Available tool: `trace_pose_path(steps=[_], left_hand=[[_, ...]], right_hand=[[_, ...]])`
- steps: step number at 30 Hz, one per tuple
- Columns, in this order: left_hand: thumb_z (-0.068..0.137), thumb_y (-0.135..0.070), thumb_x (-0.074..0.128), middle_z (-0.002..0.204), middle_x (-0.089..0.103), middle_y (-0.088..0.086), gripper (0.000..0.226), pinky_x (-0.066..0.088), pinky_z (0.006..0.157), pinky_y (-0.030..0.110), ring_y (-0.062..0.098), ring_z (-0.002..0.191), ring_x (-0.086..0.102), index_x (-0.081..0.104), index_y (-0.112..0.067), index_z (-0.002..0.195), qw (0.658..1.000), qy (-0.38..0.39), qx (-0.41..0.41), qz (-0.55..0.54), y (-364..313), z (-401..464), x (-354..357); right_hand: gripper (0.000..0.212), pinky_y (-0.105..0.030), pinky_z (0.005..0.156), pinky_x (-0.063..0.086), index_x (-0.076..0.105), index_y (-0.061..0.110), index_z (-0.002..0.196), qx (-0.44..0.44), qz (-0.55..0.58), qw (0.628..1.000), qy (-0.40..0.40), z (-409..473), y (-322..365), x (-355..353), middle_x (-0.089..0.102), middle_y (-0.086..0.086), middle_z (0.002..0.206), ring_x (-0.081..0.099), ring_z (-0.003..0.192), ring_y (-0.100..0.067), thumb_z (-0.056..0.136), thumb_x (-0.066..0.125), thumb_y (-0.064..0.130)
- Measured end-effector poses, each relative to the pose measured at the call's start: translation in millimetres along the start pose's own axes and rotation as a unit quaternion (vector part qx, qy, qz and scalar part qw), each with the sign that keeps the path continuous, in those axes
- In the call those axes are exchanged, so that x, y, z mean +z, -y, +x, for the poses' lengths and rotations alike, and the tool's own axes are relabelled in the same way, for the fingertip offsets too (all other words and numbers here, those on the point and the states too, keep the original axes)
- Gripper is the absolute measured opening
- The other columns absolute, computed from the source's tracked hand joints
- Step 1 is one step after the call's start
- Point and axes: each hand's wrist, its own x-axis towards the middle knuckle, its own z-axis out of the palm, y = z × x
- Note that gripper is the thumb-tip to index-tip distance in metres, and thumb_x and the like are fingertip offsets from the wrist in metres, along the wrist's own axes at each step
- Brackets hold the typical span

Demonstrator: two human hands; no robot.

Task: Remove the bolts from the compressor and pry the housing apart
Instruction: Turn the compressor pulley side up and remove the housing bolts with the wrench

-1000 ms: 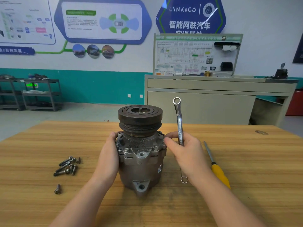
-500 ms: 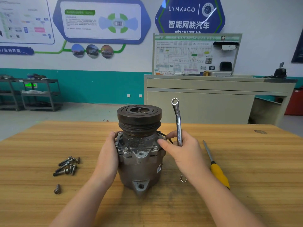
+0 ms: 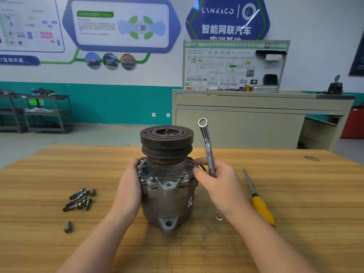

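- Head view: a grey cast-metal compressor (image 3: 167,186) with a dark grooved pulley on top stands upright at the middle of the wooden desk (image 3: 295,194).
- The left hand (image 3: 128,186) wraps its fingers around the compressor's left side.
- The right hand (image 3: 220,184) grips a silver double-ring wrench (image 3: 206,146) held upright, fingertips touching the compressor's right edge.
- Loose dark steel bolts (image 3: 80,200) lie to the left; a yellow-handled screwdriver (image 3: 258,201) lies to the right.
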Motion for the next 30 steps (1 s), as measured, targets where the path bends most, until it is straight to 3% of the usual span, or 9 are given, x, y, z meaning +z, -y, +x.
trace_pose_path(steps=[2,6,10,15,19,23,26,28,30], left_hand=[[0.104,-0.033,0.022,0.062,0.068,-0.026,0.07,0.043,0.05,0.005,-0.017,0.058,0.06,0.068,-0.053,0.056,1.0,-0.002,0.001,-0.002,-0.6,-0.2,0.7],[0.104,-0.033,0.022,0.062,0.068,-0.025,0.07,0.041,0.064,0.019,-0.016,0.058,0.06,0.068,-0.051,0.055,1.0,-0.006,-0.01,-0.014,-0.8,-1.0,1.2],[0.104,-0.033,0.022,0.064,0.07,-0.023,0.07,0.042,0.065,0.021,-0.015,0.059,0.062,0.07,-0.05,0.057,1.0,-0.008,-0.014,-0.017,-1.0,-0.8,1.2],[0.105,-0.033,0.022,0.062,0.069,-0.025,0.071,0.044,0.05,0.007,-0.016,0.058,0.061,0.069,-0.053,0.055,1.0,-0.001,-0.011,-0.015,-1.6,-0.7,0.7],[0.105,-0.032,0.022,0.062,0.069,-0.024,0.071,0.043,0.048,0.005,-0.015,0.057,0.061,0.069,-0.051,0.055,1.0,0.0,-0.007,-0.01,-2.2,-0.9,1.7],[0.105,-0.033,0.022,0.061,0.068,-0.025,0.072,0.039,0.044,0.003,-0.017,0.056,0.059,0.068,-0.053,0.053,1.0,-0.007,-0.003,0.003,-2.0,-1.1,0.9],[0.105,-0.033,0.022,0.062,0.068,-0.026,0.071,0.044,0.052,0.007,-0.017,0.058,0.06,0.068,-0.053,0.055,1.0,-0.007,-0.011,0.002,-1.2,-0.6,1.0],[0.105,-0.033,0.022,0.063,0.069,-0.025,0.071,0.046,0.057,0.011,-0.016,0.058,0.061,0.069,-0.053,0.056,1.0,-0.006,-0.014,0.001,-1.2,-0.5,1.4],[0.105,-0.034,0.021,0.063,0.069,-0.025,0.07,0.044,0.062,0.017,-0.016,0.059,0.061,0.068,-0.053,0.057,1.0,-0.006,-0.016,0.001,-1.3,-0.9,1.8]], right_hand=[[0.01,-0.013,0.044,0.034,0.062,0.029,0.086,-0.008,-0.004,1.0,-0.014,-0.2,-0.4,0.7,0.05,-0.006,0.056,0.044,0.051,-0.009,0.082,0.072,0.027],[0.007,-0.017,0.039,0.03,0.065,0.024,0.081,0.018,0.022,0.999,-0.016,2.5,-3.7,-0.4,0.043,0.006,0.046,0.035,0.041,-0.009,0.084,0.069,0.021],[0.006,-0.014,0.043,0.033,0.065,0.029,0.084,-0.001,0.008,1.0,-0.021,1.6,-2.8,0.9,0.052,-0.011,0.056,0.044,0.05,-0.008,0.083,0.071,0.028],[0.011,-0.015,0.041,0.031,0.067,0.029,0.078,0.02,0.028,0.999,-0.008,3.2,-6.0,-0.8,0.046,0.01,0.049,0.037,0.044,-0.009,0.085,0.068,0.021],[0.005,-0.014,0.045,0.036,0.066,0.029,0.085,-0.005,0.011,1.0,-0.014,1.0,-3.3,1.0,0.053,-0.004,0.055,0.046,0.051,-0.009,0.084,0.07,0.028],[0.011,-0.015,0.039,0.028,0.063,0.024,0.076,0.006,0.008,0.999,-0.036,3.0,-5.9,0.0,0.041,0.009,0.046,0.033,0.041,-0.007,0.081,0.072,0.025],[0.006,-0.022,0.041,0.029,0.067,0.025,0.079,0.016,0.027,0.999,-0.024,2.6,-4.1,-1.2,0.042,0.005,0.044,0.034,0.042,-0.009,0.085,0.068,0.022],[0.005,-0.019,0.044,0.036,0.066,0.028,0.082,0.001,0.013,1.0,-0.025,1.7,-3.1,-0.8,0.052,-0.009,0.053,0.044,0.048,-0.009,0.083,0.07,0.03],[0.009,-0.015,0.044,0.034,0.064,0.028,0.08,-0.004,0.001,1.0,-0.025,1.3,-3.6,-0.9,0.049,-0.004,0.051,0.041,0.048,-0.008,0.081,0.072,0.033]])
